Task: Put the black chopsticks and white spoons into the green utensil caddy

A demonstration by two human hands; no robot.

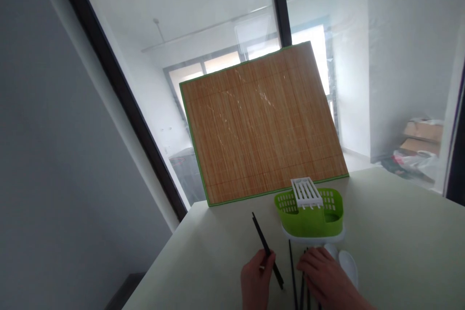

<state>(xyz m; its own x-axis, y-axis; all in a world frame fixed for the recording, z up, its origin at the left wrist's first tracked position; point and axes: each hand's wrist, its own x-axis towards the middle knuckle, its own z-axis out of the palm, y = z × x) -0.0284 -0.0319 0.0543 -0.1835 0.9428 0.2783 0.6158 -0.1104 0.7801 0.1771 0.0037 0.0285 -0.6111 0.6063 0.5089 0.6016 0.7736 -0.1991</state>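
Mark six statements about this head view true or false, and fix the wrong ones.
1. The left hand holds dark chopsticks. True.
2. A white slatted rack sits over the basket. True.
3. The basket is red. False: it is green.
4. The brown mat lies flat. False: it stands on edge behind the basket.
5. The right hand is inside the basket. False: it is by the loose chopsticks.
6. A white spoon is beside the right hand. True.

L hand grips blk sticks, R hand over other sticks. Bamboo mat along far edge of table, green basket in front.
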